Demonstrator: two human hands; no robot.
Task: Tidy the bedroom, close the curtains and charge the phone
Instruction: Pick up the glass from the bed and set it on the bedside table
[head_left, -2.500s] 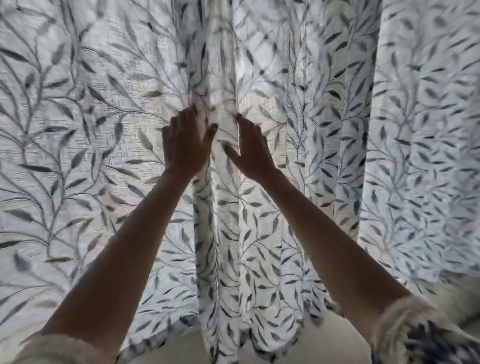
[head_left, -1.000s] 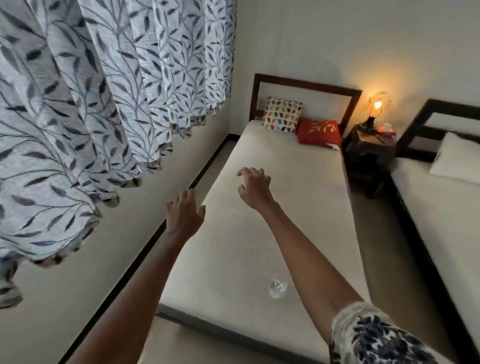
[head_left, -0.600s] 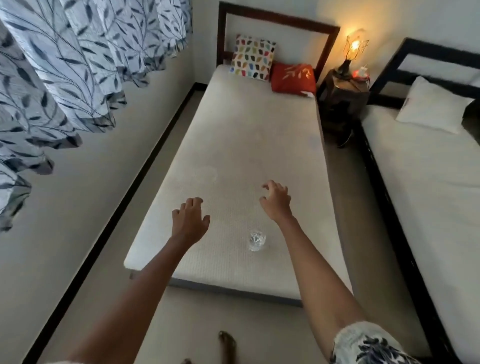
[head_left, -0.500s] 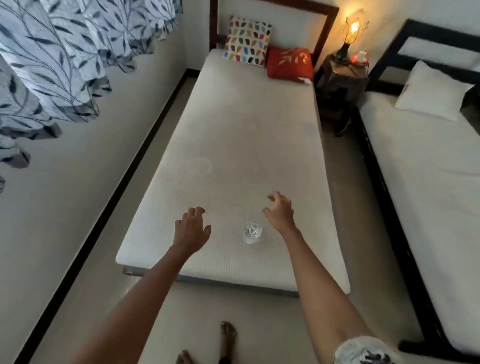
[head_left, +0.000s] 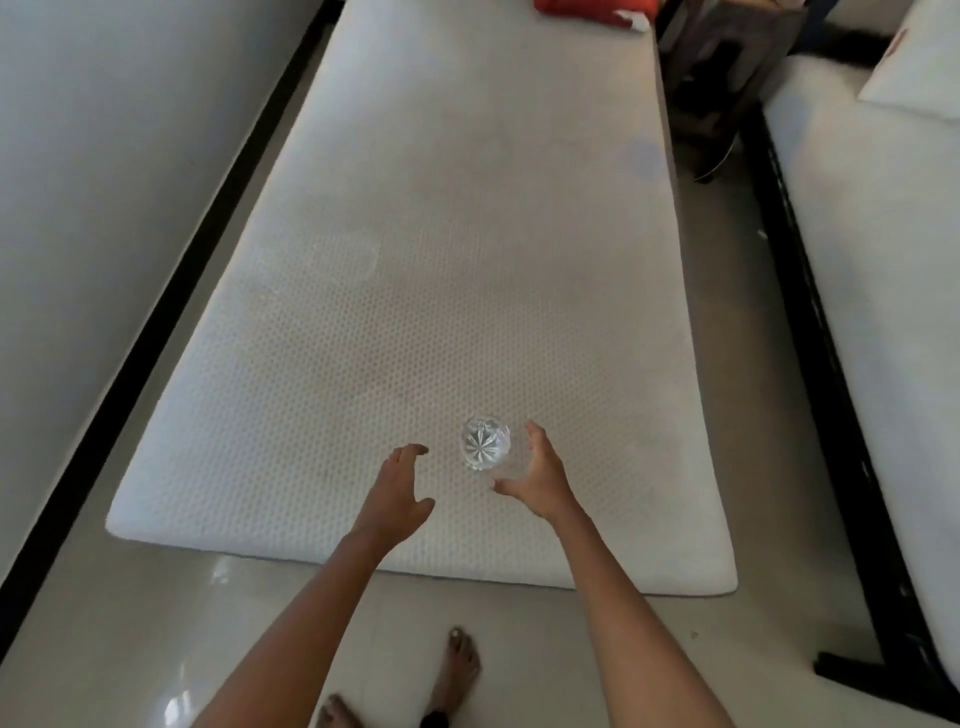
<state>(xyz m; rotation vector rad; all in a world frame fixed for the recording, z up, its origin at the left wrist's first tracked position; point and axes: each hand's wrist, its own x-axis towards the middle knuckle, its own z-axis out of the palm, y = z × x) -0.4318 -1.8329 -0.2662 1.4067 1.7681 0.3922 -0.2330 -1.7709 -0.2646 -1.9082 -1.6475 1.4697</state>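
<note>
bare mattress (head_left: 441, 260) all round, only a glass (head_left: 485, 443) between the hands

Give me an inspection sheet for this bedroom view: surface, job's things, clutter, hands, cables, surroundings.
Surface: bare white mattress, textured cover, faint stains.
Job's things: clear cut glass standing upright on the mattress near its foot end; no phone, charger or curtain seen.
Clutter: red cushion at the head end, partly cut off by the frame.
Hands: left hand open, short of the glass; right hand open, curled close beside the glass, contact unclear.
Cables: nothing seen.
Surroundings: dark bedside table between the beds, second bed on the right, pale tiled floor, bare feet at the bottom edge.
</note>
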